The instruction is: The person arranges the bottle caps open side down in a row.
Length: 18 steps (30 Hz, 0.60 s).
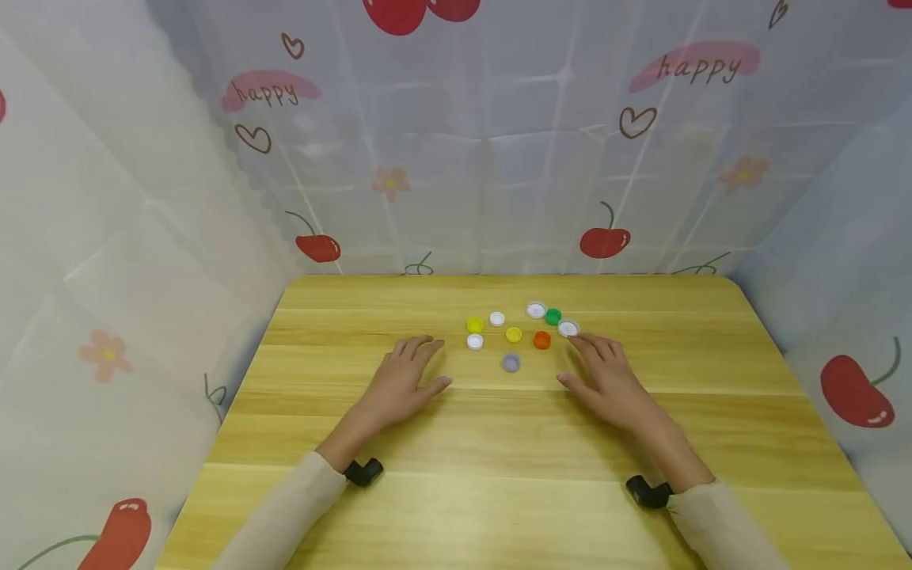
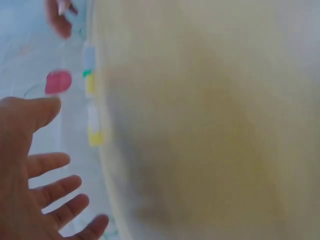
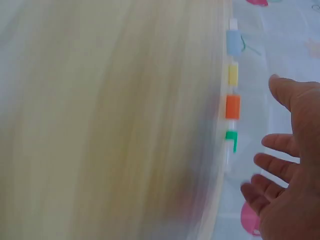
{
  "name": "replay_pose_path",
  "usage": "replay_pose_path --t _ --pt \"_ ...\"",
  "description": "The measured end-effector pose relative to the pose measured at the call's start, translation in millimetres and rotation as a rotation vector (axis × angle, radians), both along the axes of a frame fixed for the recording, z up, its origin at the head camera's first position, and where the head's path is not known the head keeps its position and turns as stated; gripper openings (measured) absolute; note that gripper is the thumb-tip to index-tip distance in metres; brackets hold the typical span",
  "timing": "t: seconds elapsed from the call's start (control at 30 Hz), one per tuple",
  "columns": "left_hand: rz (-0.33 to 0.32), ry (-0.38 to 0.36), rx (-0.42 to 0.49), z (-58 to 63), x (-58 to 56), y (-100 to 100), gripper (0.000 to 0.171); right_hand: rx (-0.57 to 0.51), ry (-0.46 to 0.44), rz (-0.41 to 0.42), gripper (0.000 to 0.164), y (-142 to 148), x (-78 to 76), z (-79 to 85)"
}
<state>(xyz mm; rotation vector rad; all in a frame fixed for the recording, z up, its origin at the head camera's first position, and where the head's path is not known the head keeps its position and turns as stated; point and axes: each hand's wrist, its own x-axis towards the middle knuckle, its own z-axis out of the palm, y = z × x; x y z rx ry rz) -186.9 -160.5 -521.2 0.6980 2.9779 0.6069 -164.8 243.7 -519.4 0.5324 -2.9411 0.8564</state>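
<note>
Several small round bottle caps lie loosely grouped on the table in the head view. Among them are a yellow cap, a white cap, a grey cap, an orange cap and a green cap. To the left of the group is my left hand, fingers spread and holding nothing. My right hand is on the other side, its fingertips close to a white cap with a clear rim; whether they touch cannot be told. Both wrist views show spread, relaxed fingers with nothing held.
The wooden table has rounded far corners. A pale curtain printed with cherries, hearts and flowers stands behind it, with similar cloth on both sides. Each wrist carries a small black camera, one seen beside the left sleeve.
</note>
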Motion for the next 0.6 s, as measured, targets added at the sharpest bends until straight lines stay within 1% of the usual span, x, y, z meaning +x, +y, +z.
replay_pose_path --t 0.1,0.17,0.27,0.33,0.4,0.5,0.6 --pt "-0.012 -0.019 0.067 -3.9 -0.3 15 0.066 -0.063 -0.02 0.026 0.068 -15 -4.7 0.0" --pt "-0.025 -0.052 0.123 -6.9 -1.9 26 0.061 -0.098 -0.049 0.04 0.064 -23 -8.8 -0.3" --pt "-0.06 -0.15 0.245 -9.7 -6.3 41 0.056 -0.16 -0.106 0.062 0.058 -36 -16.3 -1.1" --pt "-0.091 -0.215 0.325 -10.4 -10.6 51 0.052 -0.18 -0.129 0.075 0.055 -42 -22.0 -2.4" --pt "-0.113 -0.254 0.38 -10.6 -15.4 60 0.048 -0.197 -0.153 0.089 0.055 -48 -28.3 -3.8" --pt "-0.124 -0.258 0.399 -11.1 -22.7 73 0.044 -0.211 -0.174 0.12 0.055 -54 -36.6 -5.7" --pt "-0.123 -0.238 0.365 -11.9 -29.4 82 0.043 -0.226 -0.194 0.146 0.055 -58 -42.3 -7.2"
